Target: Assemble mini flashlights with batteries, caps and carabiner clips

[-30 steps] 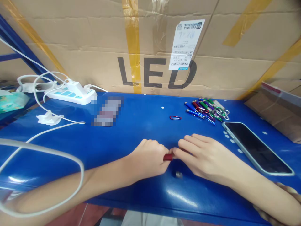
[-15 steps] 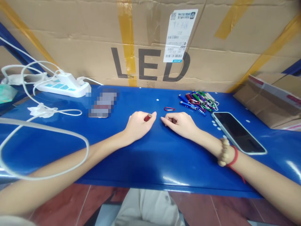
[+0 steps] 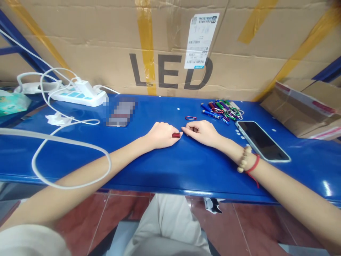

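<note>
My left hand is closed on a small dark red tube, whose end sticks out past the thumb and forefinger. Just to its right, my right hand is curled with the fingertips drawn together; whatever may be in its grasp is hidden. The two hands nearly meet above the blue table. Behind my right hand lies a red carabiner clip, touched by neither hand. A pile of small coloured metal penlights with clips is farther back to the right.
A phone in a pale case rests right of my right forearm. An open cardboard box stands at the right. Back left are a blurred-out flat item and a white power strip. A white cable loops over my left forearm.
My left hand has moved right with the red tube, which now points sideways toward my right hand. The gap between my hands has narrowed. The whole view has shifted slightly.
</note>
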{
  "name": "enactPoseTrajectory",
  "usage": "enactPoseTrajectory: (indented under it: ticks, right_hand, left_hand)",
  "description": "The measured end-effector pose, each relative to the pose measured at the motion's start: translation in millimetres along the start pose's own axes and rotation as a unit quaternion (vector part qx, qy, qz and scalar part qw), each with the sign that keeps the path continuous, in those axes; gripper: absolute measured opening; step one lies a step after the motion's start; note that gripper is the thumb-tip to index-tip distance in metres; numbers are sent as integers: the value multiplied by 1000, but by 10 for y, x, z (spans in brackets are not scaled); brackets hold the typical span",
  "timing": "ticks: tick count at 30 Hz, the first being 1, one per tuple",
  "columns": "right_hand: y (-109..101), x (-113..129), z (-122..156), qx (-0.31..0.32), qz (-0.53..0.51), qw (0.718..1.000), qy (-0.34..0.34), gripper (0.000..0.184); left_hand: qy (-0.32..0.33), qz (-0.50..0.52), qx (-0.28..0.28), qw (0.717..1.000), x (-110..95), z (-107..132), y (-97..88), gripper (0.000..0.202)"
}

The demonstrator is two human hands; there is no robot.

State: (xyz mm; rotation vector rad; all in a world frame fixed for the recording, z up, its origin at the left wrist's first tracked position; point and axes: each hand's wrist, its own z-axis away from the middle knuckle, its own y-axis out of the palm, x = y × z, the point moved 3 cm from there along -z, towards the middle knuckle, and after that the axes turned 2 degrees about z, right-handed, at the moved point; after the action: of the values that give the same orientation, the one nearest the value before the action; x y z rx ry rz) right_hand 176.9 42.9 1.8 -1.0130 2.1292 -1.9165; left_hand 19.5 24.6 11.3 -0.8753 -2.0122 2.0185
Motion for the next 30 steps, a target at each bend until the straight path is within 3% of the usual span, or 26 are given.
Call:
enactPoseTrajectory:
  ticks: [21,23,25,28,30]
  right_hand:
    - [-20,53,21,12,31,999,-23,39]
    - [-181,89,53,-33,74,996,-47,32]
    - [-518,46,90,-142,118,982,-40,25]
    - [-1282,-262,180,-328,149,930,67,24]
    - [-1786,-571,244,-358,191,906,121,24]
  left_hand:
    - [1,-38,29,999,-11,-1,-17,51]
    - [0,-40,29,999,-12,3,-26,52]
    - [5,-42,26,999,-10,6,-31,52]
    - [10,-40,25,999,0,6,-29,53]
    - [14,-38,24,999,2,5,-28,53]
